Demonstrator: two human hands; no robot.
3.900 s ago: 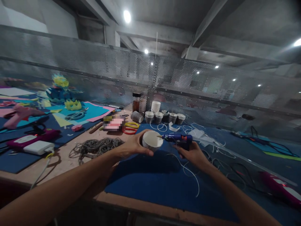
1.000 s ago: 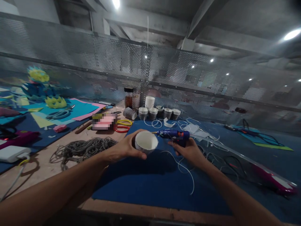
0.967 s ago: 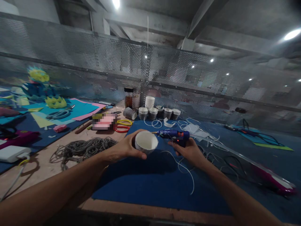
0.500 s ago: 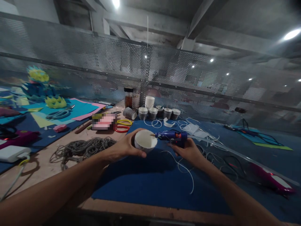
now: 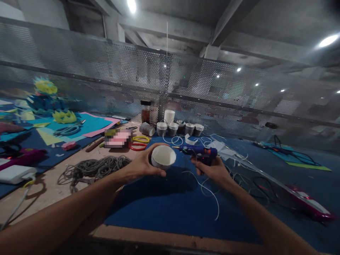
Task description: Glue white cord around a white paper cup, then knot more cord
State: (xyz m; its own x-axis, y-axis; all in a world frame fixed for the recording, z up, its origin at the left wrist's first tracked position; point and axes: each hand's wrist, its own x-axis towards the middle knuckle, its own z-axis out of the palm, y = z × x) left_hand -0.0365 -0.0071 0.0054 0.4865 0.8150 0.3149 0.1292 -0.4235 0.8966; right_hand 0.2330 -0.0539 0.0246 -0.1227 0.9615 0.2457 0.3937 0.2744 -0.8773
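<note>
My left hand point(image 5: 145, 163) is wrapped round a white paper cup point(image 5: 164, 158) with a greyish outer side, its mouth tipped toward me. A blue glue gun point(image 5: 198, 150) is in the grip of my right hand point(image 5: 212, 169), with a clear glue stick point(image 5: 255, 168) reaching far out of its back end. The gun's nozzle points left, just beyond the cup's right rim and apart from it. Below the gun, a loose white cord point(image 5: 209, 191) curls on the blue mat point(image 5: 159, 209).
Several wrapped cups point(image 5: 173, 129) line the back, by a stack of white cups point(image 5: 169, 115) and a brown jar point(image 5: 145, 112). Tangled grey cord point(image 5: 98, 168), red-and-yellow scissors point(image 5: 139, 143) and coloured paper point(image 5: 95, 122) lie left. A magenta device point(image 5: 309, 203) sits right.
The glue gun has moved right, and its nozzle has come away from inside the cup's rim. The cup has shifted slightly left and up in my left hand.
</note>
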